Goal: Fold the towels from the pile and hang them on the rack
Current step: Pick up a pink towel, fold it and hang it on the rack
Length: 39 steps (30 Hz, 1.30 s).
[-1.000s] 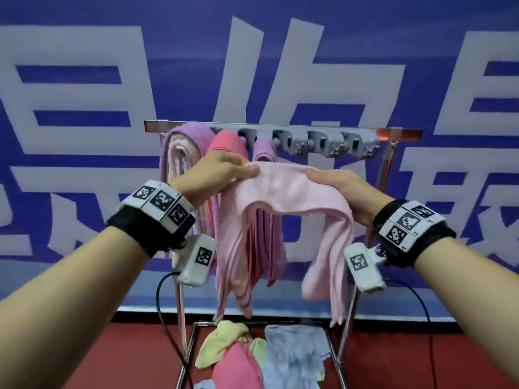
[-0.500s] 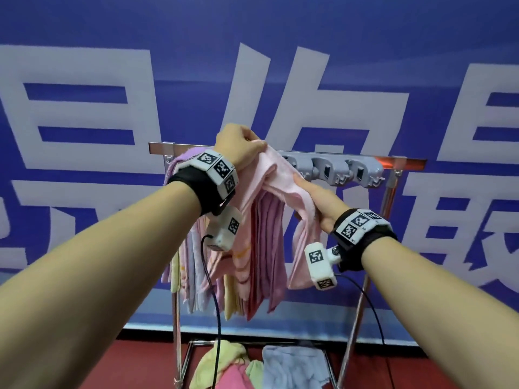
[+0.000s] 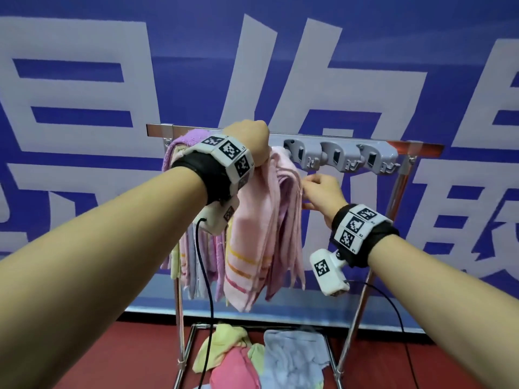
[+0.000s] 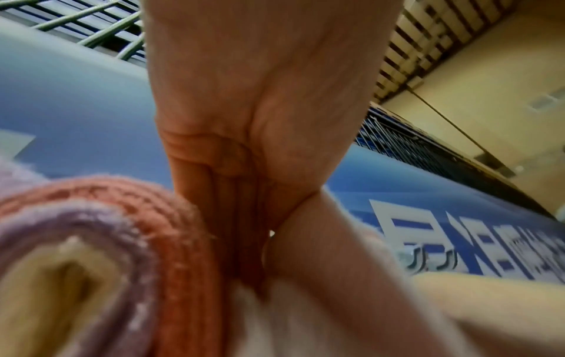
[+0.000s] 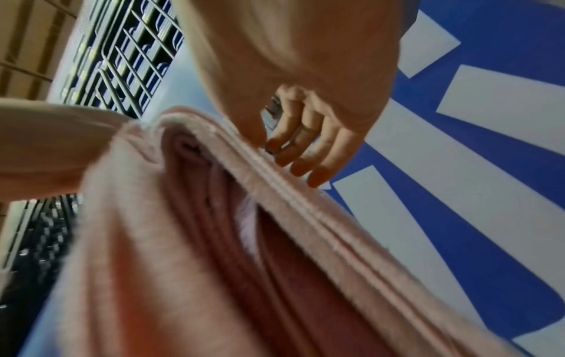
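change: we've draped the pale pink towel (image 3: 283,197) over the rack (image 3: 331,136) | left hand (image 3: 247,141) clamps its top | right hand (image 3: 323,192) fingers loose, straightening edge | pile (image 3: 269,357) next

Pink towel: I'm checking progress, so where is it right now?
In the head view the pink towel hangs over the rack bar, left of the grey clips, between the left hand and right hand.

Pink towel (image 3: 283,197) now drapes over the rack (image 3: 404,146); right hand (image 3: 323,192) has slid to its edge.
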Motion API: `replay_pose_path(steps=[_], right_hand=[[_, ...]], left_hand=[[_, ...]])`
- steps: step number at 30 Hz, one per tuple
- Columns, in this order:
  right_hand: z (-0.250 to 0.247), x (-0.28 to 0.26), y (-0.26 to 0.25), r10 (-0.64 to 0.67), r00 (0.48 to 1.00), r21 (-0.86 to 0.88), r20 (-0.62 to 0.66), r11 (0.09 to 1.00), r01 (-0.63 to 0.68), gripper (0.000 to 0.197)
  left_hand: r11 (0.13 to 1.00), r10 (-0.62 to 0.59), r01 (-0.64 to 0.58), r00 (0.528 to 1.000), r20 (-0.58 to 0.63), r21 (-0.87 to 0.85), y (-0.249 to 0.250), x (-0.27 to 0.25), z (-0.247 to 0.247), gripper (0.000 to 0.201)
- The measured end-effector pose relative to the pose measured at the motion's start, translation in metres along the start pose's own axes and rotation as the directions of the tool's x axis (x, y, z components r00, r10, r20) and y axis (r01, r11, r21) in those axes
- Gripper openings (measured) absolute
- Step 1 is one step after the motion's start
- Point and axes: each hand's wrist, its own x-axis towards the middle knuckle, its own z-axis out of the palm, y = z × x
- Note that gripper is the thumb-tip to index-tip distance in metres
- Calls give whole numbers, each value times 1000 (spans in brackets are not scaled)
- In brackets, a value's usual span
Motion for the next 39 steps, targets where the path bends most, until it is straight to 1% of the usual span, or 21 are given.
replay_pose_path(steps=[2, 4, 5, 7, 9, 11, 12, 13, 14, 16, 17, 19, 21, 24, 26, 28, 30, 32, 33, 36, 39], right_hand=[[4, -15, -4, -53, 998, 86, 44, 995, 49, 43], [7, -28, -5, -126, 987, 57, 97, 991, 121, 62], [11, -31, -1, -179, 977, -6, 117, 984, 181, 62], [19, -39, 6, -253, 956, -175, 146, 945, 276, 60], [29, -40, 9, -286, 951, -315, 121, 897, 310, 74], [34, -40, 5, -293, 953, -382, 77, 874, 300, 74], [35, -40, 1, -293, 955, -418, 47, 863, 285, 67], [34, -38, 0, -309, 951, -448, 23, 847, 286, 61], [31, -39, -3, -328, 945, -473, 4, 832, 291, 56], [26, -37, -3, -371, 928, -515, -34, 802, 301, 52], [22, -36, -2, -398, 916, -546, -44, 778, 312, 50], [16, -34, -2, -440, 895, -624, -71, 720, 304, 48], [15, -35, -4, -472, 876, -684, -99, 672, 284, 46], [20, -40, -6, -465, 878, -727, -116, 642, 244, 49], [25, -45, -3, -427, 900, -708, -92, 663, 242, 53], [29, -49, 4, -374, 927, -603, -27, 746, 283, 56], [29, -53, 13, -362, 931, -390, 43, 852, 350, 60], [24, -56, 21, -382, 922, -198, 70, 900, 388, 61], [20, -56, 23, -393, 917, -165, 68, 902, 399, 58], [9, -51, 22, -424, 905, -232, 27, 878, 418, 48], [3, -43, 16, -450, 891, -321, 53, 837, 442, 34]], left_hand=[[995, -30, 35, 998, 56, -91, 1, -3, 1, 15], [956, -49, 91, 987, 153, -279, 1, -8, 8, 21], [891, -58, 144, 977, 207, -432, 1, -13, 14, 28], [631, -65, 298, 940, 334, -716, 3, -24, 29, 51], [451, -56, 342, 933, 356, -825, 2, -31, 41, 64], [361, -53, 362, 928, 368, -859, 3, -41, 44, 72], [363, -53, 368, 925, 376, -856, 3, -45, 43, 83], [424, -47, 350, 929, 366, -835, 2, -48, 43, 95], [549, -47, 318, 935, 352, -773, 0, -52, 42, 100], [800, -60, 215, 958, 282, -561, -6, -58, 44, 83], [877, -64, 174, 966, 251, -448, -12, -58, 47, 71], [953, -84, 149, 966, 243, -265, -17, -59, 49, 41], [974, -95, 137, 970, 225, -179, -16, -60, 48, 27], [985, -70, 105, 968, 240, -139, -6, -61, 43, 35], [976, -18, 59, 981, 192, -210, 0, -61, 44, 37], [936, -19, 43, 997, 71, -349, 2, -61, 49, 41], [900, -55, 32, 998, -39, -435, 0, -63, 55, 54], [893, -53, -3, 992, -111, -451, -6, -66, 64, 53], [898, -42, -26, 989, -144, -439, -8, -68, 68, 48], [921, -15, -75, 974, -227, -382, -12, -72, 79, 35], [926, -41, -83, 948, -315, -368, -12, -71, 82, 27]])
